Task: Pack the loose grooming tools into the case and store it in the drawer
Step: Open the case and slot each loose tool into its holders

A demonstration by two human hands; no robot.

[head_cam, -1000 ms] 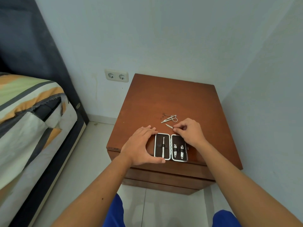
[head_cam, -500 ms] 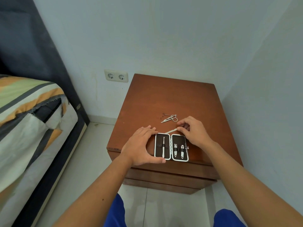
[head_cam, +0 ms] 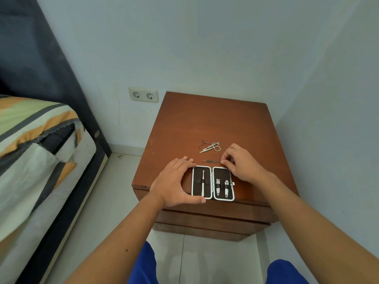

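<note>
Two hands are working at the near edge of the nightstand. The left hand is lying spread against the left side of the open grooming case, steadying it. The right hand is pinching one end of a thin metal tool just behind the case. Small scissors are lying farther back, apart.

Single wide-angle view from head height, aimed forward and steeply down at a wooden nightstand set in a room corner. Close enough for both forearms to reach in from below. Edges bowed, probably from lens distortion.
</note>
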